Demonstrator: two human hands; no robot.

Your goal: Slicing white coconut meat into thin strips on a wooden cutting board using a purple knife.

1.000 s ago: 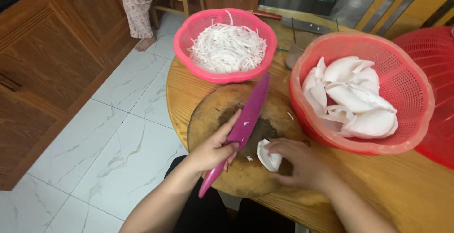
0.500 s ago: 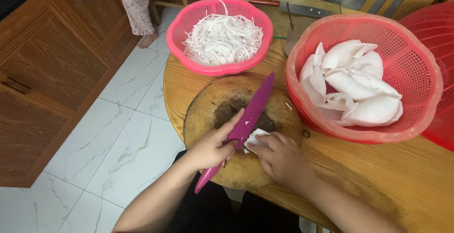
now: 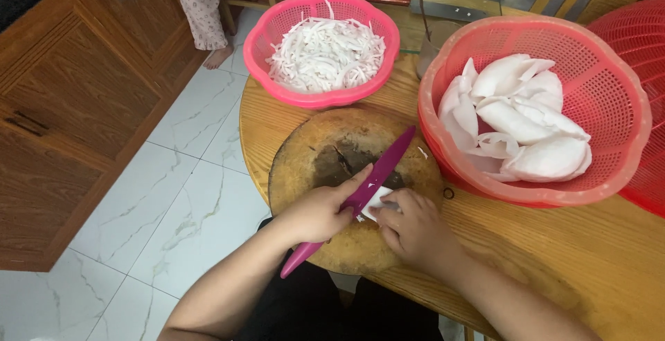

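My left hand (image 3: 315,211) grips a magenta knife (image 3: 388,164) by its handle, index finger along the blade. The blade lies slanted across a round, worn wooden chopping board (image 3: 312,147). My right hand (image 3: 415,230) presses a small white coconut-like piece (image 3: 378,199) onto the board, right against the blade's edge. My fingers cover most of the piece.
A pink basket (image 3: 277,29) of thin white shreds stands behind the board. A red basket (image 3: 443,78) holding large white pieces (image 3: 526,119) sits to the right, with another red basket (image 3: 644,36) beyond. On the round wooden table (image 3: 554,244), a cleaver (image 3: 415,3) lies at the back. A seated person's leg (image 3: 204,5) shows far left.
My right hand has closed over the white piece and pressed it flat on the board. The knife has come down against it. The view has shifted slightly.
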